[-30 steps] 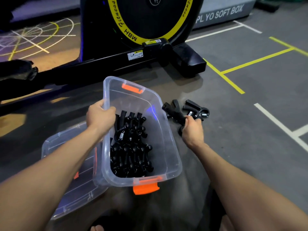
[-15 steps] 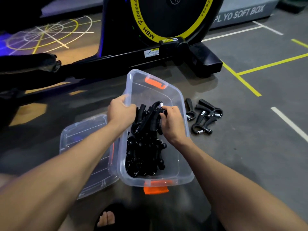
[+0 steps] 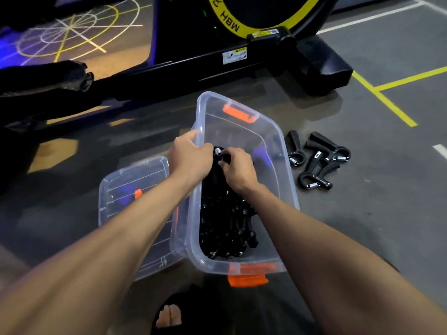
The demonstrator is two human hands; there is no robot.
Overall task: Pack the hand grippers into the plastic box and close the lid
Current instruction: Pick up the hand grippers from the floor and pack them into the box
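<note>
Two bare hands work at a clear plastic box (image 3: 273, 151) that sits on the grey floor (image 3: 362, 226), its long side running near to far. The left hand (image 3: 188, 158) curls over the box's left rim near the far end, thumb outside the wall, holding it. The right hand (image 3: 238, 169) is down inside the box, fingers bent and pinching a black hand gripper (image 3: 219, 152) by its spring end, just beside the left hand. Below and nearer, a heap of black hand grippers (image 3: 226, 226) fills the near half of the box. Orange latches show at both short ends: the far latch (image 3: 239, 113) on the rim and the near latch (image 3: 248, 278) hanging outward. The clear lid (image 3: 130, 189) lies flat on the floor to the left of the box, partly under the left forearm, touching or tucked against the box's left wall. To the right of the box, a few loose grippers (image 3: 316, 160) lie in a small cluster on the floor, close to the box wall but apart from it. Beyond the box stands a black exercise machine (image 3: 217, 56) with a yellow-rimmed wheel. Yellow floor lines (image 3: 384, 102) cross at far right. At the near edge, toes (image 3: 169, 315) show in a dark sandal.
</note>
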